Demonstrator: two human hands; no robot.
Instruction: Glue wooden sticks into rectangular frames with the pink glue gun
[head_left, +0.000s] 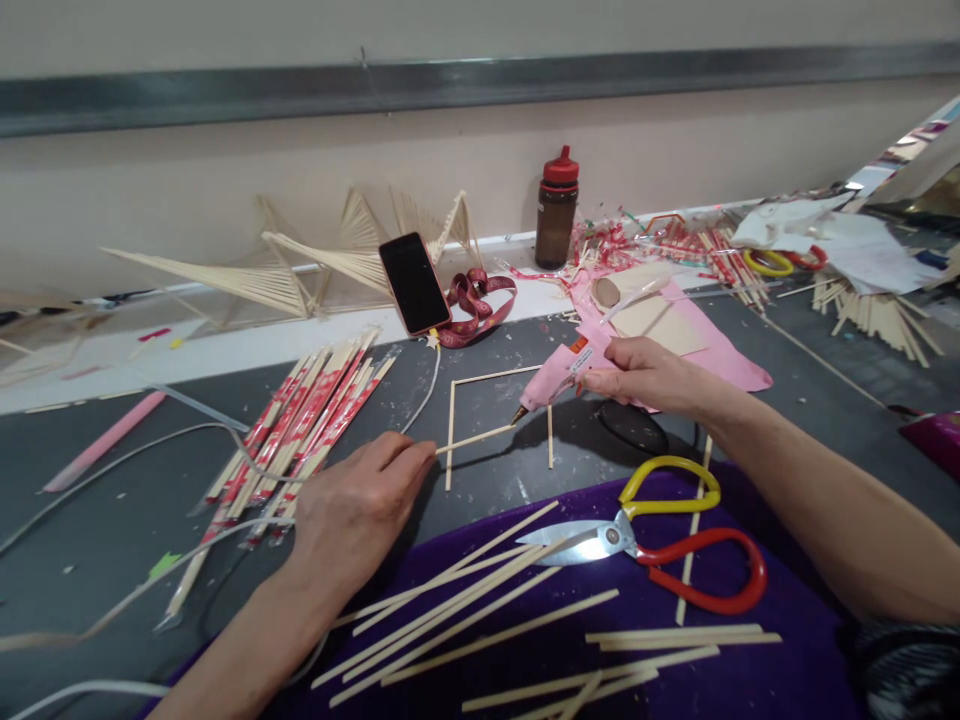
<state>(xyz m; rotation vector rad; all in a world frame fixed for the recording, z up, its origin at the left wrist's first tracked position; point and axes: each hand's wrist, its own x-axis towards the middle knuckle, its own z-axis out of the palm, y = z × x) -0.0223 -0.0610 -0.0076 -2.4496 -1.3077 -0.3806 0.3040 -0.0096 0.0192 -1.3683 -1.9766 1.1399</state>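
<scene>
My right hand (637, 375) is wrapped round a pink hot glue gun (564, 368), its nozzle pointing down to the left. The nozzle tip meets the far end of a thin wooden stick (480, 437). My left hand (375, 490) pinches the near end of that stick and holds it above the table. Under and behind it lies a three-sided stick frame (451, 410), open toward me. Scissors with one yellow and one red handle (611, 537) lie spread on a purple cloth (480, 535), among several loose sticks (499, 640).
Wrapped chopsticks (300, 425) lie left beside white cables (82, 635). At the back stand stick structures (225, 275), a phone (415, 284), a red strap (480, 305) and a red-capped bottle (557, 210). A pink sheet (731, 365), wrappers and more sticks (874, 310) lie right.
</scene>
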